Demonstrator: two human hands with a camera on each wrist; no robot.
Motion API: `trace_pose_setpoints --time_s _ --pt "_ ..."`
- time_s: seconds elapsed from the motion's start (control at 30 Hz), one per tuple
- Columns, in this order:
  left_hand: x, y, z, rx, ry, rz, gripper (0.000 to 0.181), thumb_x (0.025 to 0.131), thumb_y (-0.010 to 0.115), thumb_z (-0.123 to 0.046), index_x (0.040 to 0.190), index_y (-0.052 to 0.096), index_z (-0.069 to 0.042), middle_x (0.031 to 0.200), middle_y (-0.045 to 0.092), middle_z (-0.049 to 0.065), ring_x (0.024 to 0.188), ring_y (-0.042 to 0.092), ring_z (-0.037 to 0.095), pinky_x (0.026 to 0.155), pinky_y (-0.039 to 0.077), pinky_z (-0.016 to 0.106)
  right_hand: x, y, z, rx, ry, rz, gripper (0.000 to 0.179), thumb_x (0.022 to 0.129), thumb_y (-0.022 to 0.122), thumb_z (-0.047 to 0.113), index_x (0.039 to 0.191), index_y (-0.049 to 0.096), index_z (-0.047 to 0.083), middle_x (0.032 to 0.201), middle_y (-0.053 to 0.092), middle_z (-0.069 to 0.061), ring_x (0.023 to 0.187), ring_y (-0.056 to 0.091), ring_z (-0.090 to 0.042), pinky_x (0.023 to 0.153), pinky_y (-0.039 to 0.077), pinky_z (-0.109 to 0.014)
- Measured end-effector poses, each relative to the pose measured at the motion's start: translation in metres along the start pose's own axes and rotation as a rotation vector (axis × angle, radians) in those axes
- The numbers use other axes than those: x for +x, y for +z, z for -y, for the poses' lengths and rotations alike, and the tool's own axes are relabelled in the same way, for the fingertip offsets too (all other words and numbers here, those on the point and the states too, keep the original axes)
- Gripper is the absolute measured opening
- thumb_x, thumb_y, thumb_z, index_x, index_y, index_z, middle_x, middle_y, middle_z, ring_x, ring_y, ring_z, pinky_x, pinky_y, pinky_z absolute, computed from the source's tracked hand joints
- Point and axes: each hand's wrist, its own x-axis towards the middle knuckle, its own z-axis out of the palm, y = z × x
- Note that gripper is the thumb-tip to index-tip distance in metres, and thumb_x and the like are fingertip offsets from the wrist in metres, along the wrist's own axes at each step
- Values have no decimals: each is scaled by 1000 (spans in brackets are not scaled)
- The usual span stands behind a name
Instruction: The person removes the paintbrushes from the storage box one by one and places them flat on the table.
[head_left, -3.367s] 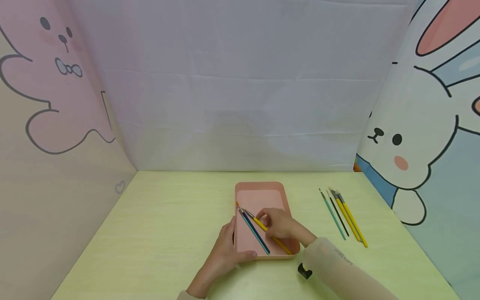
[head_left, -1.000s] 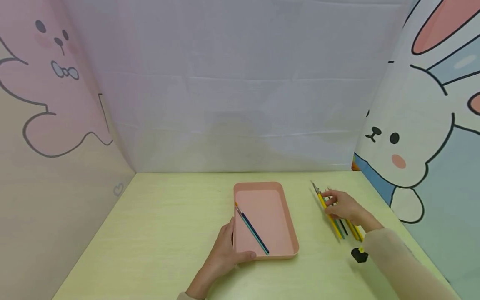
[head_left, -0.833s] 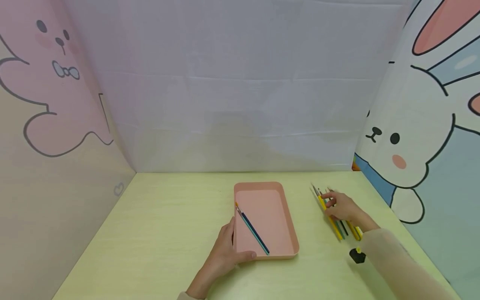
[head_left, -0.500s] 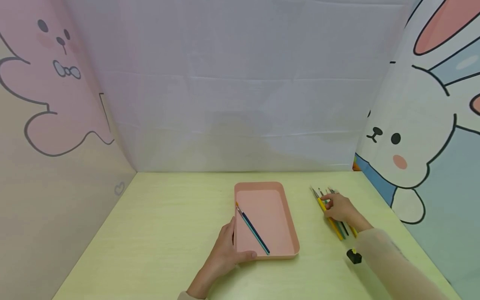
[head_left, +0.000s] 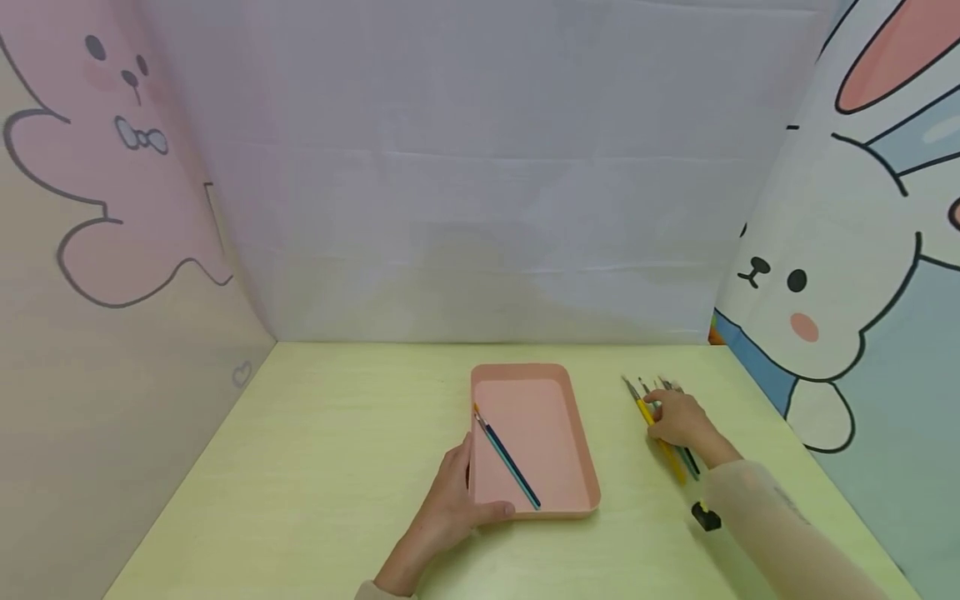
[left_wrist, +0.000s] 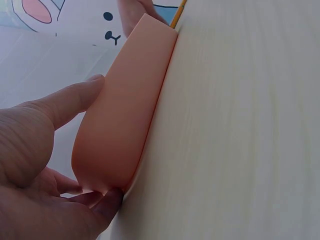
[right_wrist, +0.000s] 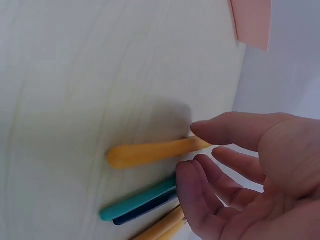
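Note:
My left hand [head_left: 446, 504] grips the near left corner of a pink tray [head_left: 536, 400], thumb along the near rim and fingers on the left side. Inside lie a dark blue paintbrush [head_left: 513, 467] and a teal paintbrush [head_left: 501, 457], slanting side by side. At the right, my right hand [head_left: 682, 421] is low over several paintbrushes. A yellow paintbrush [right_wrist: 150, 153] lies between its parted thumb and fingers, which look loose around the handle. Beside it, in the right wrist view, are a teal paintbrush handle [right_wrist: 137, 200] and a dark handle [right_wrist: 150, 204]. The hand partly covers the group.
The pale table [head_left: 360, 433] meets a white cloth backdrop [head_left: 480, 250]. A wall with a cartoon bear stands left, one with a rabbit [head_left: 840, 250] right. A small black piece [head_left: 706, 517] hangs below the right sleeve.
A yellow paintbrush has gone from the tray to the group at the right, carried by my right hand. Over the last second it has sunk slightly. My left hand has stayed on the tray.

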Motion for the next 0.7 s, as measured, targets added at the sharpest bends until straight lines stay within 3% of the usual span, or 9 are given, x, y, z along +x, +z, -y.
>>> trace_pose_setpoints --time_s 0.17,0.33,0.5,0.7 --pt "0 0 -1 0 -5 2 132 72 100 -33 172 17 -13 160 38 23 127 52 32 109 41 58 -6 -8 12 9 -51 -34 61 86 79 8 139 57 -13 99 69 -20 82 62 -29 74 53 -49" --pt "-2 -1 -2 9 2 -3 132 72 100 -33 171 16 -11 161 38 23 131 51 35 111 40 60 -9 -19 45 66 -148 -52 64 88 82 15 141 58 -9 112 69 -28 90 65 -33 77 55 -50" --pt "-3 -2 -3 4 6 0 132 72 100 -31 171 16 -11 161 37 24 132 50 36 111 40 62 -12 -20 81 177 -223 -2 66 90 82 20 146 56 -3 127 66 -30 98 70 -35 79 58 -47" --pt "0 0 -1 11 17 2 130 72 100 -33 172 19 -17 159 39 22 130 50 34 109 41 60 -12 -15 112 292 -225 74 66 91 83 21 149 56 4 136 61 -28 111 68 -40 81 60 -44"
